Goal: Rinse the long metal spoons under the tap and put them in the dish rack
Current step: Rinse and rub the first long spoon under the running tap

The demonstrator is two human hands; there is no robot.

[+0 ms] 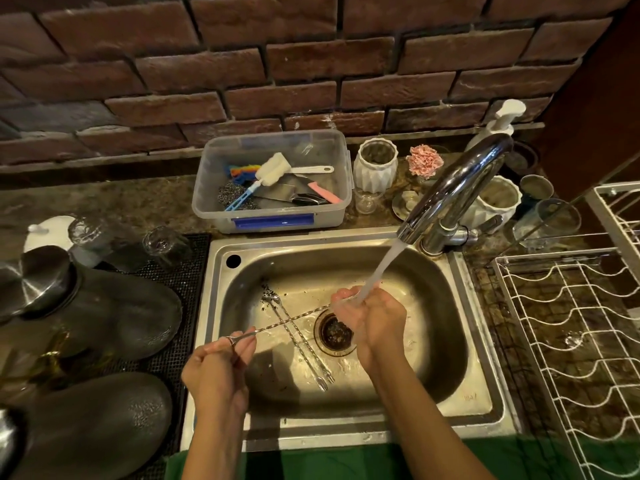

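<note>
A long twisted metal spoon [287, 321] stretches across the steel sink [485, 386]. My left hand [221, 362] pinches its near end at the sink's left. My right hand [370, 317] closes around its far end under the water stream running from the chrome tap [453, 188]. Two more long metal spoons [301, 344] lie crossed on the sink bottom beside the drain [335, 331], their forked ends toward me. The white wire dish rack [581, 341] stands to the right of the sink with nothing in it.
A clear plastic bin [273, 220] of brushes and scrubbers sits behind the sink. White ribbed jars [374, 166], glasses and a soap pump [498, 123] crowd the tap. Upturned glasses [166, 245] and dark bowls [104, 306] rest on a black mat at left.
</note>
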